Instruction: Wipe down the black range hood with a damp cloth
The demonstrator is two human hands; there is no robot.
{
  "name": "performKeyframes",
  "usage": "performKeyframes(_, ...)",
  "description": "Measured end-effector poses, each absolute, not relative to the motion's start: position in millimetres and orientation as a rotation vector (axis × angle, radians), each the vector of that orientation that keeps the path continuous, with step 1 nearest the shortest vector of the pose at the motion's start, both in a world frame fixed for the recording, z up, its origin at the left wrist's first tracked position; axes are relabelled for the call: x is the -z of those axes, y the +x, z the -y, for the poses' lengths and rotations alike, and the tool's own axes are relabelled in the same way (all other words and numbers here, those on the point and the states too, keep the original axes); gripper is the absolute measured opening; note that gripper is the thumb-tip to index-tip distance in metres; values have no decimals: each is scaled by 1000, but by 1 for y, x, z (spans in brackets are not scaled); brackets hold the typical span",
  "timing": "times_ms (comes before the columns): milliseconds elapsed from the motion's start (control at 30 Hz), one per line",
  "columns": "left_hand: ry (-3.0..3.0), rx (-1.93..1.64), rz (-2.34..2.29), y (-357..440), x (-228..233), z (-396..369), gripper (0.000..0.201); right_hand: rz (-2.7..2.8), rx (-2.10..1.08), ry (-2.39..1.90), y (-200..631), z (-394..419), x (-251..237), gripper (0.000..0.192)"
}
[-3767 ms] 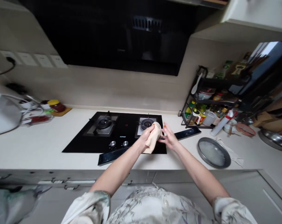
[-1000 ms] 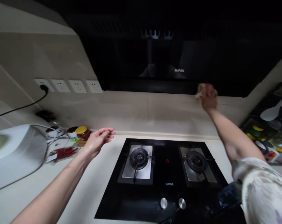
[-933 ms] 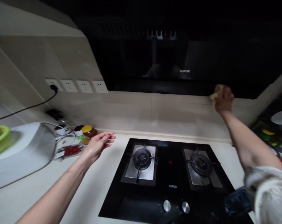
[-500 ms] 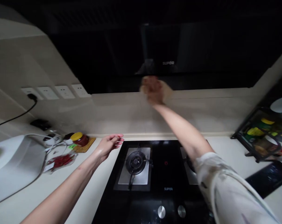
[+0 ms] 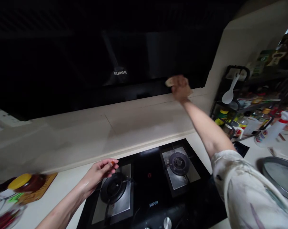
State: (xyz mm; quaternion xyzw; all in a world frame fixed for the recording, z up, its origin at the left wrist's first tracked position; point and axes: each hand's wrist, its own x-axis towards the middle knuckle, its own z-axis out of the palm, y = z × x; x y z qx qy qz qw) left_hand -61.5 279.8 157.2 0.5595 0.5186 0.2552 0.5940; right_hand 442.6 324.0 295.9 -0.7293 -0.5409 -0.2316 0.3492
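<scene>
In the upper middle of the frame the right hand (image 5: pixel 181 89) presses a pale cloth (image 5: pixel 169 82) against the lower edge of the black range hood (image 5: pixel 125 92), just where the hood meets the beige wall tiles (image 5: pixel 134 117). The fingers are closed over the cloth, and only a small corner of it shows at the left of the hand. The left hand (image 5: pixel 99 171) hovers at the lower left of the centre, above the near-left burner (image 5: pixel 114 187) of the gas hob (image 5: pixel 153 187); its fingers are loosely curled and I see nothing held in them.

To wipe this edge well, I think the cloth should stay flat under the palm and follow the rim with steady pressure, so that the seam is covered and not only the front face. The free hand should better stay away from the burner grates.

The word "SUPOR" is readable in white on the hood front (image 5: pixel 120 72) and again on the hob glass (image 5: pixel 154 204). At the right, the labels on the bottles in the rack (image 5: pixel 232 105) are too blurred to read.
</scene>
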Motion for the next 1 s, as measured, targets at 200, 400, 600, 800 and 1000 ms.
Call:
performKeyframes(200,1254,-555,-1235,-67,-147,-266,76,1018,641,-2108,502,-296,-313,53)
performKeyframes(400,1257,-566,-1147,-67,-134,-244,64,576,481,-2148,456,-327,-314,66)
performKeyframes(600,1200,-573,-1081,-82,-117,-248,52,684,637,-2131,434,-359,-289,72)
performKeyframes(800,1180,-589,-985,-95,-105,-256,41,1023,804,-2044,329,-388,-267,74)
performKeyframes(1000,1154,-615,-950,-143,-104,-255,36,1306,809,-1885,174,-432,-263,72)
